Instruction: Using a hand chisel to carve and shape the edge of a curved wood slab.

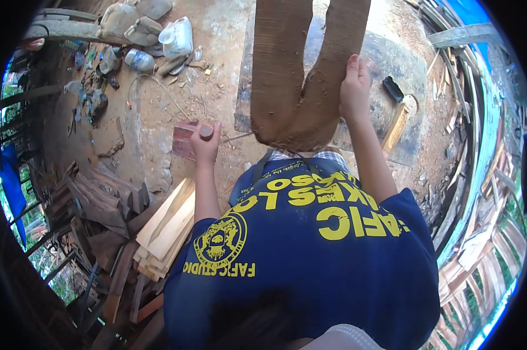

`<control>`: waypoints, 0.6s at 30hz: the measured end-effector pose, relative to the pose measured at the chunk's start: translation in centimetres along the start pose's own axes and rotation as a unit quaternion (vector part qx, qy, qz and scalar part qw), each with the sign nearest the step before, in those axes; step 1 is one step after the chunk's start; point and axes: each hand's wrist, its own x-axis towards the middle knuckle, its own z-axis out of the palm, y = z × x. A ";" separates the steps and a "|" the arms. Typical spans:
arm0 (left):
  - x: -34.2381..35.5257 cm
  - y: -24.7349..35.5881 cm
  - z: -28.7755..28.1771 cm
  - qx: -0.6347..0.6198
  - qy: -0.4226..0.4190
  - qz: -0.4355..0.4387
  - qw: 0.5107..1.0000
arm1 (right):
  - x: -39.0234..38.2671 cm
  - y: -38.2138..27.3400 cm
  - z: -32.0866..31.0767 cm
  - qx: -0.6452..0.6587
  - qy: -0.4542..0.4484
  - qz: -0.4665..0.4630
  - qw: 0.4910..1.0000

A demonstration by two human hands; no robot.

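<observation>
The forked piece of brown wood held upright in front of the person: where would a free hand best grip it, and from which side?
Probably the left prong of the forked wood, coming from the person's left. The right hand already clasps the right prong's outer edge, so a grip opposite would steady the upright piece. The left hand is shut on a small round object.

Outdoor wood workshop: planks, dirt floor.

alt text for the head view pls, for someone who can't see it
Seen from above, a person in a blue shirt steadies a forked wooden piece with the right hand, while the left hand holds a small round brown object over a dirt floor beside stacked planks.
</observation>
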 end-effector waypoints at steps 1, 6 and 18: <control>0.7 1.4 0.3 -0.032 -0.014 -0.021 0.999 | -0.1 0.2 0.6 0.041 0.012 0.031 0.999; 2.2 9.7 1.2 -0.116 -0.149 -0.148 0.971 | -0.3 2.1 1.6 0.076 0.020 0.092 0.993; 2.7 6.5 5.9 -0.161 -0.327 -0.234 0.902 | 1.4 11.2 -0.9 0.028 -0.140 0.407 0.902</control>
